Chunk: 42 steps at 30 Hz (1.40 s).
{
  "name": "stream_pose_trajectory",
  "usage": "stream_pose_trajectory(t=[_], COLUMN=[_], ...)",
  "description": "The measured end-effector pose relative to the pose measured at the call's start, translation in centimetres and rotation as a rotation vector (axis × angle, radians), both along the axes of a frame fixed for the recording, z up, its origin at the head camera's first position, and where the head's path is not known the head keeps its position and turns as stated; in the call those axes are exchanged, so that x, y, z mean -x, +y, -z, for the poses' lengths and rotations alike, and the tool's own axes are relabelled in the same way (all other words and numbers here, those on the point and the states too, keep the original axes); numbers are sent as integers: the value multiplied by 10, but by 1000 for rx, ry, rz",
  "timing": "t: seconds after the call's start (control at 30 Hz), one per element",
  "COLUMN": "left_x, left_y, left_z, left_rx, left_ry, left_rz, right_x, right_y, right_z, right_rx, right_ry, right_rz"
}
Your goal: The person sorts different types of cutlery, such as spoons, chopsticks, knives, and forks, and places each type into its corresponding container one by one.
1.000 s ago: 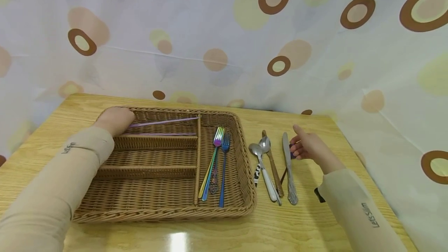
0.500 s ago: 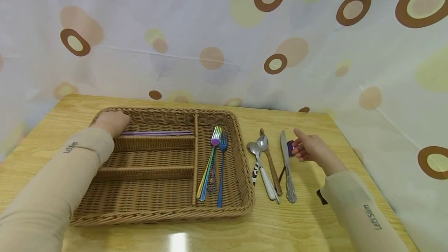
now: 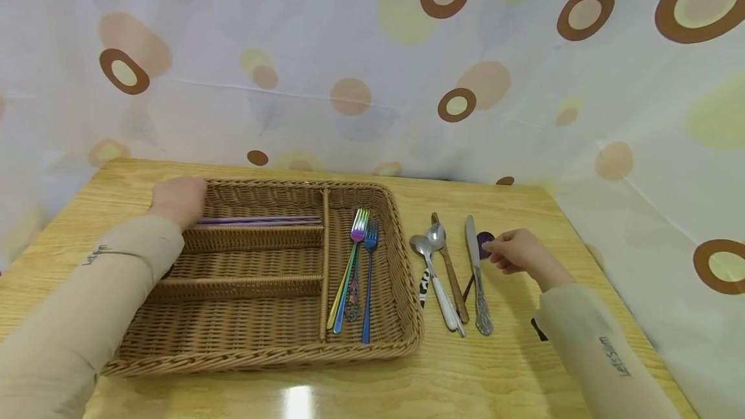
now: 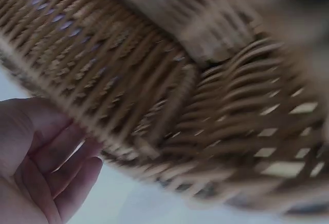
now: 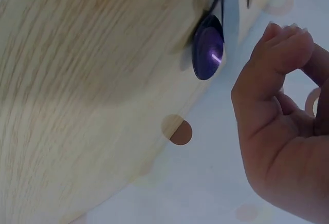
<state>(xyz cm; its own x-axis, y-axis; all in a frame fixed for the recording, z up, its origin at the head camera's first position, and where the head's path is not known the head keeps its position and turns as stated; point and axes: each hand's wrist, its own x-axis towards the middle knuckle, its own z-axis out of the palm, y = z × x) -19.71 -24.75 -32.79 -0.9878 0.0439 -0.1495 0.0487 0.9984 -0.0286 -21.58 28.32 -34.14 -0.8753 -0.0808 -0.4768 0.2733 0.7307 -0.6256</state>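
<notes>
At the back left corner of the wicker basket (image 3: 268,355), my left hand (image 3: 179,200) is by the rim. The left wrist view shows its fingers (image 4: 77,178) loosely bent beside the wicker, with nothing visible in them. Purple chopsticks (image 3: 262,220) lie together in the back compartment, their left ends hidden by the hand. My right hand (image 3: 526,254) hovers beside a dark purple spoon (image 3: 484,244), thumb and fingertips brought together. In the right wrist view, that spoon's bowl (image 5: 208,52) lies on the table, apart from the curled hand (image 5: 277,111).
Several forks (image 3: 370,277) lie in the basket's right compartment. To its right are metal spoons (image 3: 435,280), a wooden-coloured utensil (image 3: 456,286), and a silver knife (image 3: 479,283) beside the purple spoon. A patterned cloth (image 3: 349,50) hangs behind the table (image 3: 233,396).
The raised purple chopstick has come down beside the other, and my left hand has shifted left from them. My right thumb and fingers have closed together near the purple spoon.
</notes>
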Motion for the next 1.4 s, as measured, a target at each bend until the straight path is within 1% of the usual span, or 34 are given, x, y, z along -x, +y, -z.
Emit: stream_pose_trajectory(t=[0.07,0.13,0.23,0.3,0.4,0.5,0.73,0.8,0.9,1.0,1.07,1.2,1.4], left_x=[0,1,2,2,2,3,0,-2,-3,-3,-4,-5,-4], left_y=[2,6,12,16,19,22,25,25,25,25,25,23,23], left_z=[-7,-12,-18,-19,-19,-19,-20,-20,-19,-17,-16,-15,-13], left_rx=[-51,-68,-88,-85,-73,-67,-65,-67,-74,-87,-99,-101,-97], left_ry=[22,27,3,-14,-24,-15,-14,-3,12,16,13,11,6], left_rz=[-40,-55,-80,-87,-88,-86,-83,-82,-80,-79,-83,-91,-97], right_x=[1,1,0,0,0,1,0,0,0,1,1,-1,-4], right_y=[0,-1,-4,-9,-18,-30,-64,-72,-80,-84,-87,-95,-100], right_z=[4,7,9,10,12,14,17,20,25,30,30,28,27], right_rx=[-29,-43,-53,-58,-61,-65,-149,-161,-179,-227,-261,-317,-378], right_ry=[7,4,11,14,20,24,55,61,98,152,173,173,215], right_rz=[-32,-49,-70,-81,-104,-139,-226,-247,-278,-316,-321,-290,-283])
